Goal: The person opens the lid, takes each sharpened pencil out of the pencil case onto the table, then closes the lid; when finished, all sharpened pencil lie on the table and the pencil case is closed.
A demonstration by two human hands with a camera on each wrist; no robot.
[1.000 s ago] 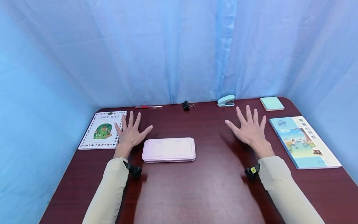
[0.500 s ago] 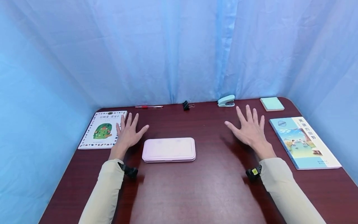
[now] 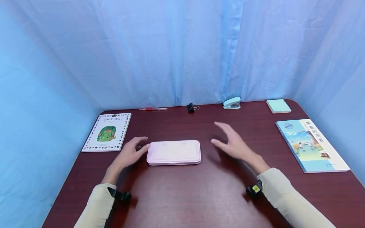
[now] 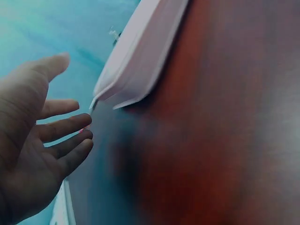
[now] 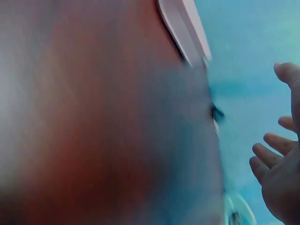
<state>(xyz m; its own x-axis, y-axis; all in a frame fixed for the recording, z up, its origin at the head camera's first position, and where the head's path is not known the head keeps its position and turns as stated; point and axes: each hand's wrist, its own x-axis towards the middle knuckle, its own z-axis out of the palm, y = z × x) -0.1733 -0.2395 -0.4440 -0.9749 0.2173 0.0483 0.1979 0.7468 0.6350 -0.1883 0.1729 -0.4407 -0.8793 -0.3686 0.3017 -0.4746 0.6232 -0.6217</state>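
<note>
Case [image 3: 174, 152] on table [image 3: 182, 196], between 2 books [image 3: 106, 133] [image 3: 312, 145], pen [image 3: 153, 109] and clip [image 3: 191, 108] behind.

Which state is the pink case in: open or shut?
Shut: on the pink case, the lid lies flat, and the head view shows no gap.

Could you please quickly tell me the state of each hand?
Left hand: open, holding nothing, beside the pink case.
Right hand: open, holding nothing, to the right of the pink case.

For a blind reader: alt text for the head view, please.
A left hand and right hand flank a closed pink case on a dark table. Behind are a pen, binder clip and stapler. A white book lies left, another book right.
</note>
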